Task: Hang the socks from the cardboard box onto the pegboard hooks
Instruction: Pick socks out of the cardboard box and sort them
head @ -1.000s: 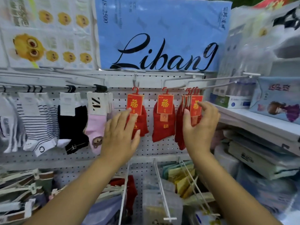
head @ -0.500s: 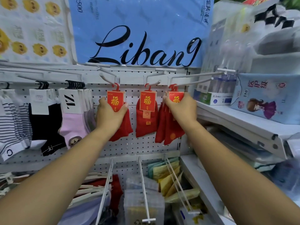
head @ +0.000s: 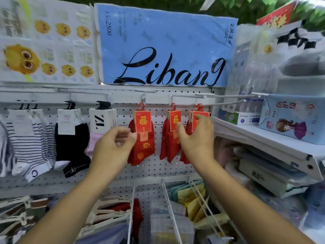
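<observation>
Fingers [head: 199, 118] of the right hand [head: 197, 140] are spread on the red socks [head: 169, 145], likely to straighten them; the left hand [head: 112, 148] is loosely curled, empty.

Single head-worn view, facing forward, close to pegboard [head: 153, 171], slightly downward

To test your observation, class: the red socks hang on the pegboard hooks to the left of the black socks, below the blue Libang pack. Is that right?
No. The head view shows the red socks hanging on the pegboard hooks to the right of the black socks, not the left, below the blue Libang pack.
</observation>
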The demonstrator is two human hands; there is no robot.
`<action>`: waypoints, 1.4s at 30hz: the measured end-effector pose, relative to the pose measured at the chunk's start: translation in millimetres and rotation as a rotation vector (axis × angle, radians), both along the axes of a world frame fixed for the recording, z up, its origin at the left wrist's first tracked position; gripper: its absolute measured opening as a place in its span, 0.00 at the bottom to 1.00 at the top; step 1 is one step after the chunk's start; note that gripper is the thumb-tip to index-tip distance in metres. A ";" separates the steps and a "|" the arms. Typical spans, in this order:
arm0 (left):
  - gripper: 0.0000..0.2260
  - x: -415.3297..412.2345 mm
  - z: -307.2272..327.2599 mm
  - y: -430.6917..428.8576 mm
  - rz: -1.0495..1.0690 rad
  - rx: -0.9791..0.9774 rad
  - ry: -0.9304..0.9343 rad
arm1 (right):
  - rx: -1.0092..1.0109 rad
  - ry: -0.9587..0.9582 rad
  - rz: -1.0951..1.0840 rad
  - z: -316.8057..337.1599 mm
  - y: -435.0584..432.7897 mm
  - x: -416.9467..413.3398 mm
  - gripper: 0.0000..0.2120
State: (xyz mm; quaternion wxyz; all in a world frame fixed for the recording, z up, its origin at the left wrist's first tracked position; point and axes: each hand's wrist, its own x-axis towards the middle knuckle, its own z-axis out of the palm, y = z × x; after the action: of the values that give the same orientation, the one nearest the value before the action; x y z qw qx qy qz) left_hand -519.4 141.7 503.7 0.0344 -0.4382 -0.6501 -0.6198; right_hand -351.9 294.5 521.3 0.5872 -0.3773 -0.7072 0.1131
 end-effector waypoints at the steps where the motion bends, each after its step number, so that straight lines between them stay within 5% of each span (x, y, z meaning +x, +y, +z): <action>1: 0.07 -4.4 3.7 -11.7 0.000 0.017 0.020 | 0.007 -0.018 0.042 -0.6 -16.2 -6.0 0.21; 7: 0.08 -57.8 8.0 -85.0 0.095 -0.016 0.273 | 0.119 -0.124 0.296 -4.8 -127.4 -63.1 0.11; 13: 0.13 -153.3 -4.0 -189.2 0.188 -0.171 0.519 | 0.144 -0.314 0.457 -18.7 -214.6 -160.4 0.19; 21: 0.12 -297.8 -14.2 -330.4 0.381 -0.291 0.539 | 0.081 -0.377 0.515 -41.9 -288.9 -298.4 0.26; 29: 0.19 -397.0 -19.0 -379.7 0.623 -0.351 0.558 | 0.003 -0.292 0.576 -37.3 -327.8 -407.8 0.27; 36: 0.15 -466.4 -24.2 -399.7 0.748 -0.403 0.572 | 0.311 -0.309 0.499 -21.6 -346.8 -500.2 0.26; 42: 0.19 -504.7 -26.0 -419.9 0.799 -0.272 0.564 | 0.269 -0.233 0.446 -28.4 -326.6 -543.7 0.24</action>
State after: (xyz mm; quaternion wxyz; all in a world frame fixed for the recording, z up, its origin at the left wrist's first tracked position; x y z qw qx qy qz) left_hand -1024.2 -278.2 477.7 0.3857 -0.3059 -0.8073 -0.3256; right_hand -895.6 -32.1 493.0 0.5072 -0.1415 -0.8441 0.1008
